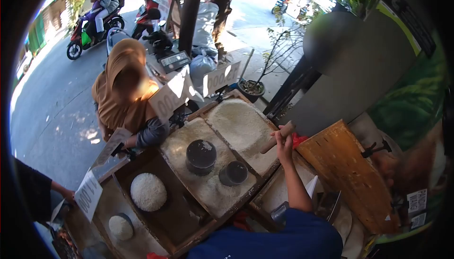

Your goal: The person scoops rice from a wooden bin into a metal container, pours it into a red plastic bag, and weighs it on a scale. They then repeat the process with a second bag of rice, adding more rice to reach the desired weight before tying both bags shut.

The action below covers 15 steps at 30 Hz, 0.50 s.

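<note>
My right hand (283, 146), at the end of a bare forearm and blue sleeve, is closed around a thick wooden stick (278, 137). The stick is tilted over the right edge of a wooden compartment filled with pale grains (236, 122). In the neighbouring compartment, two dark round containers (201, 157) (233, 173) stand on more grains. A round heap of white grains (148, 192) sits in the dark compartment to the left, and a smaller heap (120, 228) lies further left. My left hand is not visible.
A person in a brown headscarf (125, 70) stands across the bins, behind price signs (174, 93). Another person's hand (70, 194) is at the left edge. A wooden board (347, 174) leans at right. Two people ride a motorbike (94, 32) on the road.
</note>
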Each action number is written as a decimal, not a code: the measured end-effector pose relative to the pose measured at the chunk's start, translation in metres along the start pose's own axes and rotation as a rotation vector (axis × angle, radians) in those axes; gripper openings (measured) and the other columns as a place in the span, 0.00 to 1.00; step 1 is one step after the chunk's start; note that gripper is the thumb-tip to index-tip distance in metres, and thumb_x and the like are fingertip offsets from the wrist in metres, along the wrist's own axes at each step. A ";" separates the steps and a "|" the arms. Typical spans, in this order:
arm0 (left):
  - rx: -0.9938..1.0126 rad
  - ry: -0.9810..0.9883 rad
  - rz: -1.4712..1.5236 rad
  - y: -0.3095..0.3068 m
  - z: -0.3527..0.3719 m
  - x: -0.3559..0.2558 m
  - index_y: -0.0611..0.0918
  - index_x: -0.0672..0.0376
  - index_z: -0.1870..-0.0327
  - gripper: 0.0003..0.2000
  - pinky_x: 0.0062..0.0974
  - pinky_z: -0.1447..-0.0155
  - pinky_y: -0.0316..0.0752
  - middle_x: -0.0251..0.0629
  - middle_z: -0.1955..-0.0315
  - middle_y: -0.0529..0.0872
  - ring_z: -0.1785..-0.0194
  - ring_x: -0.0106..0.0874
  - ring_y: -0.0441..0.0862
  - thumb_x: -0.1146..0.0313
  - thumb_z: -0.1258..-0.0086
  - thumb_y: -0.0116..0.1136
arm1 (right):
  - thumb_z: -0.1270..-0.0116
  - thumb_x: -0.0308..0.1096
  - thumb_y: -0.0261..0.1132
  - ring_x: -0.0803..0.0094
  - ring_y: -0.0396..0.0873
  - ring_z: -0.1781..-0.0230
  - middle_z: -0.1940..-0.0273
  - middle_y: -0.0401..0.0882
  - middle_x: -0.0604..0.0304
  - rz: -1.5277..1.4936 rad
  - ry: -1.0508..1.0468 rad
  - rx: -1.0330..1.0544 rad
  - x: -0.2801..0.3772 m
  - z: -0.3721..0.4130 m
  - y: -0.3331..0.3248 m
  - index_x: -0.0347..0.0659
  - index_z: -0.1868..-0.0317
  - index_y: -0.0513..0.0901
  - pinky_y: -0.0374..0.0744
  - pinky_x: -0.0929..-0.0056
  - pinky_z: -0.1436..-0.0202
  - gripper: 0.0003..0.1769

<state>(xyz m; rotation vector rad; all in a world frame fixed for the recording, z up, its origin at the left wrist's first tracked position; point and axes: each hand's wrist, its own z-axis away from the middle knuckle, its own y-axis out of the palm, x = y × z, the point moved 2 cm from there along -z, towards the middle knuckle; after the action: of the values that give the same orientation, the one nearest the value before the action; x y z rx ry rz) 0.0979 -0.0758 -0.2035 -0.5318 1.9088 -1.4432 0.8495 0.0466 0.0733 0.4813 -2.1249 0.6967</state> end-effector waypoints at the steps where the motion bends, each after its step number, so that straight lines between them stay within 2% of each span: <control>1: 0.002 -0.037 0.007 -0.003 0.003 -0.001 0.83 0.62 0.57 0.19 0.45 0.53 0.74 0.51 0.61 0.84 0.58 0.47 0.82 0.53 0.35 0.54 | 0.28 0.38 0.57 0.72 0.77 0.71 0.68 0.77 0.60 -0.018 0.008 0.055 -0.001 0.013 0.014 0.34 0.44 0.67 0.76 0.72 0.62 0.19; 2: -0.067 0.119 0.107 -0.043 0.001 -0.030 0.81 0.63 0.60 0.08 0.37 0.59 0.76 0.46 0.67 0.84 0.64 0.42 0.82 0.69 0.33 0.54 | 0.27 0.38 0.55 0.74 0.75 0.74 0.70 0.75 0.62 -0.117 0.093 0.061 0.004 0.025 0.034 0.35 0.43 0.66 0.76 0.74 0.65 0.19; 3: -0.001 0.089 0.022 -0.042 0.000 -0.024 0.82 0.62 0.61 0.10 0.42 0.57 0.75 0.50 0.65 0.84 0.60 0.47 0.82 0.66 0.34 0.54 | 0.26 0.38 0.53 0.77 0.73 0.76 0.72 0.72 0.63 -0.210 0.196 0.091 0.009 0.039 0.056 0.35 0.41 0.64 0.75 0.77 0.67 0.19; 4: 0.051 0.005 -0.002 -0.050 0.003 -0.035 0.81 0.59 0.61 0.09 0.42 0.54 0.73 0.45 0.63 0.84 0.59 0.48 0.80 0.66 0.34 0.53 | 0.26 0.42 0.52 0.78 0.69 0.79 0.70 0.70 0.62 -0.328 0.233 0.170 0.036 0.049 0.084 0.37 0.39 0.63 0.73 0.79 0.72 0.22; 5: -0.007 0.041 0.028 -0.058 0.004 -0.045 0.81 0.59 0.61 0.08 0.42 0.54 0.72 0.45 0.65 0.84 0.60 0.47 0.80 0.66 0.35 0.53 | 0.27 0.36 0.49 0.76 0.70 0.78 0.71 0.69 0.62 -0.486 0.382 0.308 0.066 0.061 0.111 0.38 0.40 0.61 0.74 0.78 0.71 0.19; 7: 0.041 -0.015 -0.031 -0.064 0.002 -0.051 0.81 0.55 0.62 0.07 0.40 0.52 0.70 0.42 0.66 0.84 0.60 0.43 0.80 0.66 0.37 0.54 | 0.33 0.28 0.48 0.74 0.71 0.75 0.69 0.69 0.60 -0.761 0.572 0.649 0.103 0.100 0.166 0.39 0.41 0.60 0.75 0.74 0.70 0.19; 8: -0.013 -0.012 0.026 -0.059 0.003 -0.048 0.81 0.54 0.63 0.06 0.36 0.50 0.68 0.40 0.67 0.84 0.61 0.40 0.80 0.66 0.38 0.55 | 0.40 0.24 0.45 0.72 0.73 0.69 0.65 0.70 0.58 -0.732 0.731 0.859 0.118 0.125 0.190 0.41 0.43 0.58 0.77 0.71 0.64 0.23; 10: -0.030 -0.006 0.066 -0.062 0.003 -0.050 0.80 0.53 0.64 0.05 0.35 0.48 0.66 0.38 0.68 0.84 0.62 0.39 0.80 0.67 0.39 0.55 | 0.39 0.25 0.52 0.67 0.74 0.64 0.62 0.71 0.54 -0.447 0.581 1.306 0.121 0.175 0.234 0.41 0.42 0.62 0.77 0.68 0.56 0.23; 11: -0.030 -0.043 0.053 -0.063 0.003 -0.048 0.80 0.53 0.64 0.05 0.35 0.48 0.66 0.38 0.68 0.84 0.62 0.39 0.80 0.67 0.39 0.55 | 0.39 0.25 0.52 0.67 0.74 0.64 0.62 0.71 0.54 -0.441 0.581 1.345 0.125 0.193 0.254 0.41 0.42 0.62 0.77 0.68 0.56 0.23; 13: 0.006 -0.041 0.068 -0.060 0.002 -0.048 0.80 0.54 0.65 0.05 0.34 0.48 0.65 0.37 0.67 0.83 0.61 0.38 0.79 0.69 0.41 0.55 | 0.42 0.26 0.61 0.56 0.75 0.61 0.61 0.72 0.51 -0.104 -0.336 1.321 0.139 0.206 0.299 0.38 0.44 0.69 0.74 0.66 0.54 0.24; 15: -0.003 -0.054 0.070 -0.067 0.001 -0.054 0.79 0.54 0.65 0.05 0.33 0.48 0.65 0.37 0.67 0.82 0.61 0.38 0.79 0.69 0.42 0.55 | 0.44 0.26 0.64 0.54 0.74 0.59 0.59 0.73 0.51 -0.095 -0.351 1.311 0.132 0.210 0.341 0.38 0.46 0.72 0.73 0.65 0.50 0.24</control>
<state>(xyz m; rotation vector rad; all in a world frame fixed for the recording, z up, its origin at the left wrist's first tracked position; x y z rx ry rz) 0.1308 -0.0607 -0.1258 -0.4957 1.8691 -1.3676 0.4586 0.1661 -0.0321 1.4405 -1.6383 2.0292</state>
